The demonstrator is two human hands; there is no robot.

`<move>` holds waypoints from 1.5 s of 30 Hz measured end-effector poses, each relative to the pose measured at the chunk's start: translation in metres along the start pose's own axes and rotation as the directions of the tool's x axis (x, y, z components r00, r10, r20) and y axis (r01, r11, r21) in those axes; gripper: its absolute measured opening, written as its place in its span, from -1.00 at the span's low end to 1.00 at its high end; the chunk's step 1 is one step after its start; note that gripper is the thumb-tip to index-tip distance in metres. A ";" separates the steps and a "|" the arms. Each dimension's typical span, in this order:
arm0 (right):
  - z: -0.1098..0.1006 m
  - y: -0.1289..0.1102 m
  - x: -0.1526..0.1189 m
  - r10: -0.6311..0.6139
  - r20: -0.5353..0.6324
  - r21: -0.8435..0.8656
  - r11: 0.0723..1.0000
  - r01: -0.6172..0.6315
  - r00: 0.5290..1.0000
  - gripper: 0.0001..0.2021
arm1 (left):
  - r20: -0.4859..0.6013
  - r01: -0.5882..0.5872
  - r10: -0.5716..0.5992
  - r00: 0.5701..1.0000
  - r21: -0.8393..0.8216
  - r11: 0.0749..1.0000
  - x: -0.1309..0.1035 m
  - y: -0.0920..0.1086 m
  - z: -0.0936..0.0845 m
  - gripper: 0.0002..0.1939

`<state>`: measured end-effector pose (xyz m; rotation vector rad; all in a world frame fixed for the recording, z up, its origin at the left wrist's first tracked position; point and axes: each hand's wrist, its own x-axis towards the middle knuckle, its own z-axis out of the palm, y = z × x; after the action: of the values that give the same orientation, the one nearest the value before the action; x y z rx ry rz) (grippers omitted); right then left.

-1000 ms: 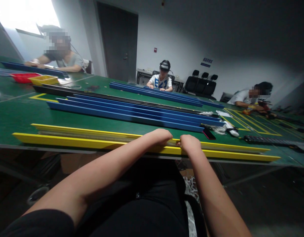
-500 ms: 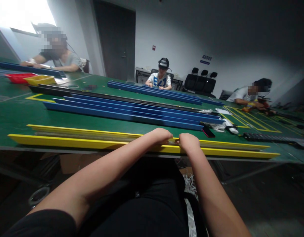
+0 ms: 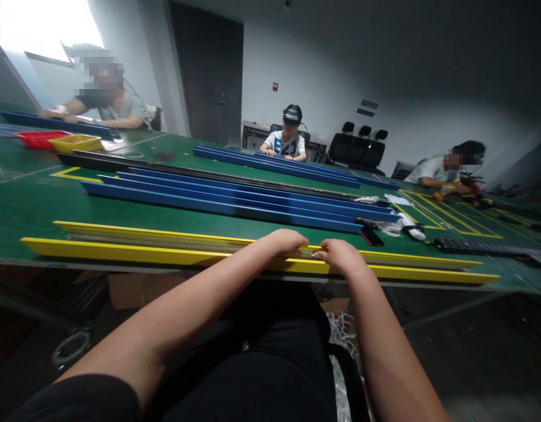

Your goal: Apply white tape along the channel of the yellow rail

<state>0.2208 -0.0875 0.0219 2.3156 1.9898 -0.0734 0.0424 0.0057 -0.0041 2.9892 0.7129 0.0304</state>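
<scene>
Head view: the yellow channel (image 3: 133,253) lay lengthwise along the near edge of the green tabletop (image 3: 28,205), its front wall close to that edge. Beyond its far wall, a strip of bare green separated it from the blue channels (image 3: 221,205); this strip was broader at the left than toward the middle. Past the channel's left end, more green surface showed. Off its right end, there was some room before the tabletop ran out of view, with a dark slotted strip (image 3: 472,246) lying farther back. A phone (image 3: 373,235) and crumpled clear plastic (image 3: 388,227) sat near the right ends of the blue channels, behind the yellow one.

The yellow channel was long, straight and bright, with two raised walls and a duller, greyish inside between them. The front wall looked longer than the back one, and a shadow darkened part of it by the left forearm.

The left hand (image 3: 288,242) and right hand (image 3: 338,254) met it right of its middle, close together but apart, both reaching over the front wall. Their fingers were bent toward the inside; whether either hand gripped anything could not be told, as the fingertips were largely hidden.
</scene>
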 end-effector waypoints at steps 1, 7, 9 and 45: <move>0.001 0.002 0.000 -0.004 -0.005 0.015 1.000 0.004 1.000 -0.57 | -0.001 -0.001 0.001 1.000 -0.003 1.000 0.000 0.000 0.000 -0.73; 0.002 0.012 0.006 -0.001 0.007 0.050 0.999 0.001 1.000 -0.56 | 0.017 0.043 -0.042 0.999 -0.053 0.998 -0.003 0.002 -0.005 -0.71; 0.001 0.013 0.007 0.001 0.018 0.049 0.999 -0.002 1.000 -0.56 | 0.018 0.057 -0.056 0.998 -0.062 0.996 -0.004 0.002 -0.006 -0.71; -0.043 -0.013 -0.007 -0.054 0.118 -0.269 0.959 0.085 0.991 -0.62 | 0.008 0.087 -0.086 0.996 -0.090 0.992 -0.002 -0.001 -0.005 -0.67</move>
<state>0.2056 -0.0882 0.0650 2.0270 1.8927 0.0646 0.0402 0.0066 0.0010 2.8693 0.8170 0.0506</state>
